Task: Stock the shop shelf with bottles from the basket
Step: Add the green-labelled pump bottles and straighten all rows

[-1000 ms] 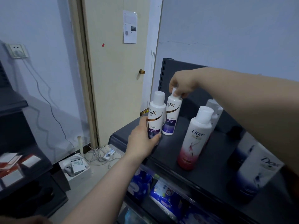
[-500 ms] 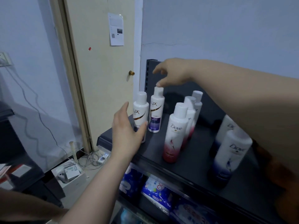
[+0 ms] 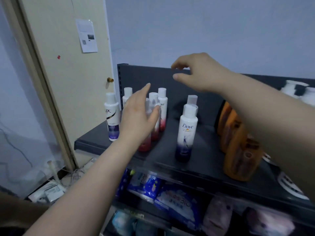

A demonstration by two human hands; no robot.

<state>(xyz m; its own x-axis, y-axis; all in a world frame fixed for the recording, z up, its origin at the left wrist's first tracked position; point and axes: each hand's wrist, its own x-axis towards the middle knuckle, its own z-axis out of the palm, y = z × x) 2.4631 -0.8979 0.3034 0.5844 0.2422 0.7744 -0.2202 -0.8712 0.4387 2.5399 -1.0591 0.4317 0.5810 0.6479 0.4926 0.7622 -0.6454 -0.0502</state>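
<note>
Dark shop shelf [image 3: 206, 157] beside a cream door [image 3: 68, 82] holds brand-grouped rows, labels outward, presumably for shoppers: Lux bottles [image 3: 111, 116] and red Dove bottles [image 3: 162, 108] left of the blue Dove bottle [image 3: 186, 132], orange bottles [image 3: 238, 150] to its right. The left hand [image 3: 138, 120] and right hand [image 3: 199, 72] hover up-left of it, spread and empty. Basket out of view.

1. We find a dark top shelf [image 3: 206, 150] carrying upright bottles in rows running front to back
2. Left end: we note two white Lux bottles [image 3: 111, 116], one behind the other
3. Just beside them: red-based Dove bottles [image 3: 162, 108], partly hidden
4. Middle: two blue-based Dove bottles [image 3: 186, 132]
5. Right: orange bottles [image 3: 242, 154], blurred
</note>
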